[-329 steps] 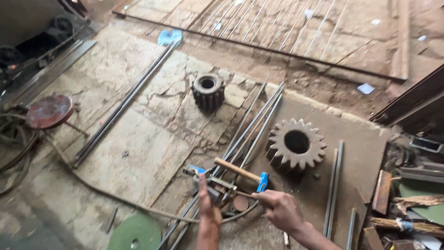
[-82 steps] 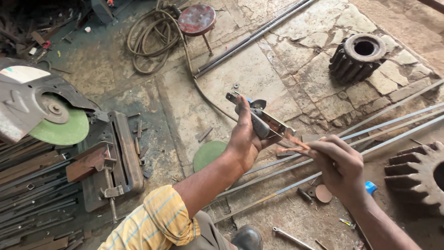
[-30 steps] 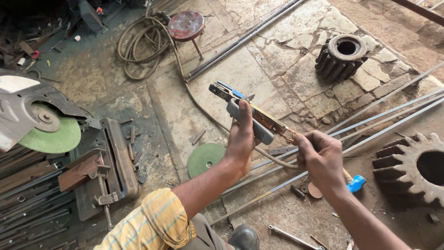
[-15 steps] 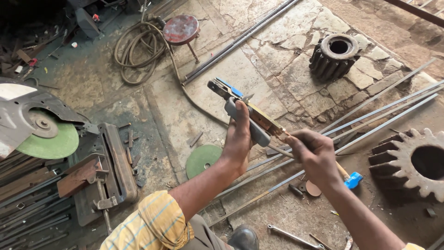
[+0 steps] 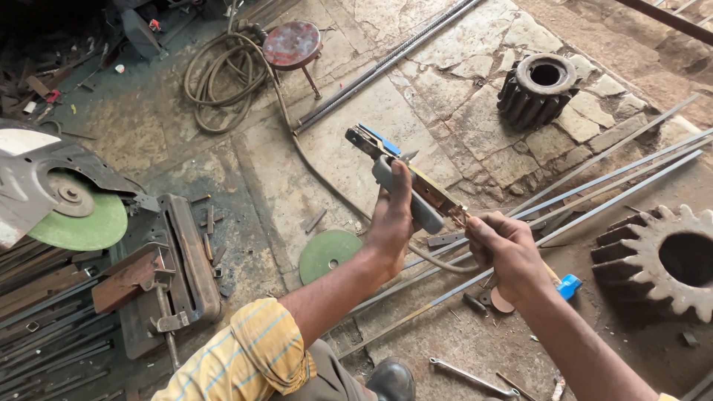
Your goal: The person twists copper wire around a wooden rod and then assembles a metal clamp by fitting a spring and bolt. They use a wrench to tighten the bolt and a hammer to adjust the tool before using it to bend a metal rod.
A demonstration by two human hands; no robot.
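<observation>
The electrode holder (image 5: 405, 178) in the left hand (image 5: 390, 226) is grey in the grip with a blue patch near its far end and brassy metal by the right hand (image 5: 505, 249), and the sleeve (image 5: 245, 360) behind the left hand is yellow with thin pale stripes. Left of that hand lie a pale green disc (image 5: 330, 252) and, farther off, a brighter green cutting wheel (image 5: 82, 223), while beyond it stands a rust-red round stool (image 5: 292, 44). Just below the right hand sits a small blue object (image 5: 568, 286), and to its right a dark brown toothed gear (image 5: 661, 263).

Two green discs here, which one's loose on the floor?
The smaller green disc beside the left hand's forearm lies flat on the floor; the other sits on the chop saw.
</observation>
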